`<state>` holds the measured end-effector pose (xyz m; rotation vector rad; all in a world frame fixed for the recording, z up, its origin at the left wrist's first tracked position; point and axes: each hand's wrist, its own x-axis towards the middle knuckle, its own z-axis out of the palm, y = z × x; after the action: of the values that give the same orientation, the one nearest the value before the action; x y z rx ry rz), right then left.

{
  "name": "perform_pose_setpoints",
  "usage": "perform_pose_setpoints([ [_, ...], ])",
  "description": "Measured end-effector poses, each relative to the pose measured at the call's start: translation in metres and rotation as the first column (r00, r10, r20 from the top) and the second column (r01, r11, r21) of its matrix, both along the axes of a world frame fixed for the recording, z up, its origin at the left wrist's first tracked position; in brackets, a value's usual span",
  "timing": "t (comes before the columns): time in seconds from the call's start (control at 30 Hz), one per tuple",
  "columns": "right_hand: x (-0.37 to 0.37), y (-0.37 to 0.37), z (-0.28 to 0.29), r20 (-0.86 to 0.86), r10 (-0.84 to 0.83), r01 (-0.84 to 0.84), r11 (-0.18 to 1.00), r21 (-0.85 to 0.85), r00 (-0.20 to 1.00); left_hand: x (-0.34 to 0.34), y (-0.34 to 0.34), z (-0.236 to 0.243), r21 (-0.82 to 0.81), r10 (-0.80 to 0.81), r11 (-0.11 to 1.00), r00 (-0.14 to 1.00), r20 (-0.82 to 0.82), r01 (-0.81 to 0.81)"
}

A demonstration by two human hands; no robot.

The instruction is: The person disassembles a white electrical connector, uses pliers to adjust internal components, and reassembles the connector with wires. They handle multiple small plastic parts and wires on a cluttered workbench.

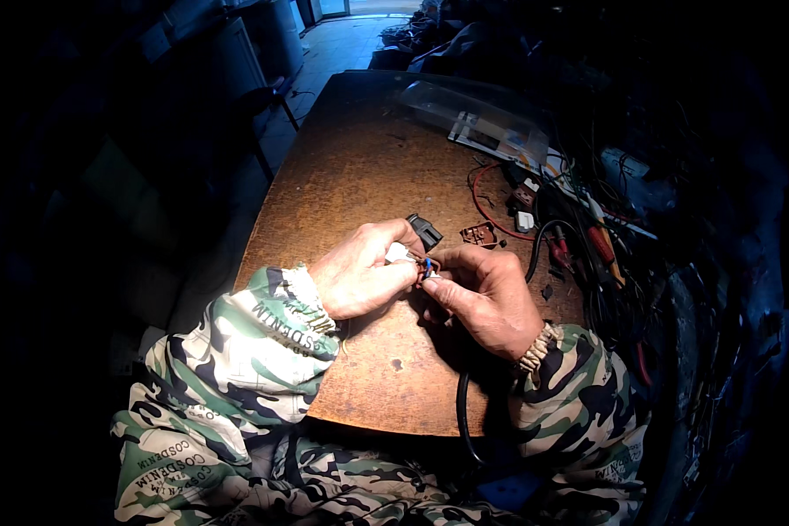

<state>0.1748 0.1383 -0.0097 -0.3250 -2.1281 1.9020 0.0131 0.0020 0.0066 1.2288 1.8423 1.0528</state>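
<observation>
Over the wooden table my left hand [365,272] is closed, with a small white plastic piece [400,253] between thumb and fingers. Close against it, my right hand [491,298] pinches thin blue and brown wires [429,266] where the fingertips of both hands meet. How the wires sit against the white piece is too small to tell. Below my right hand a black cable [463,408] hangs over the table's front edge; its upper end is hidden by the hand. A black plastic housing [425,231] shows just beyond my left fingers. Past my right fingers lies a brown plastic part [479,234].
The wooden table [324,188] carries a tangle of cables [579,254] along its right side, with red and yellow-handled probes or tools [601,242] and a small white block [524,221]. A clear plastic tray [473,110] lies at the far end. A stool [259,105] stands left.
</observation>
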Motion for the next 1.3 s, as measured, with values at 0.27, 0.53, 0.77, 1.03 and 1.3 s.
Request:
perform_pose_setpoints([
  [0.27, -0.001, -0.002, -0.013, -0.139, -0.042, 0.070, 0.977, 0.203, 0.989, 0.010, -0.004, 0.004, 0.058, 0.071, 0.996, 0.997, -0.004, -0.070],
  [0.53, 0.004, -0.001, -0.007, -0.113, -0.074, 0.101, 0.961, 0.256, 0.991, 0.014, -0.005, 0.026, -0.140, 0.079, 0.988, 0.993, 0.088, -0.066],
  [0.77, 0.003, 0.000, -0.005, -0.055, -0.039, 0.051, 0.970, 0.237, 0.998, 0.008, -0.008, 0.020, -0.097, 0.022, 0.995, 0.996, 0.085, -0.014],
  [1.03, 0.005, -0.003, -0.005, -0.141, -0.029, 0.050, 0.988, 0.147, 0.990, 0.012, -0.006, 0.015, -0.068, 0.129, 0.991, 0.925, 0.358, -0.112],
  [1.3, 0.009, 0.025, 0.017, -0.358, -0.131, 0.334, 0.729, 0.597, 0.925, 0.006, -0.007, 0.016, -0.022, 0.153, 0.988, 0.925, 0.348, -0.156],
])
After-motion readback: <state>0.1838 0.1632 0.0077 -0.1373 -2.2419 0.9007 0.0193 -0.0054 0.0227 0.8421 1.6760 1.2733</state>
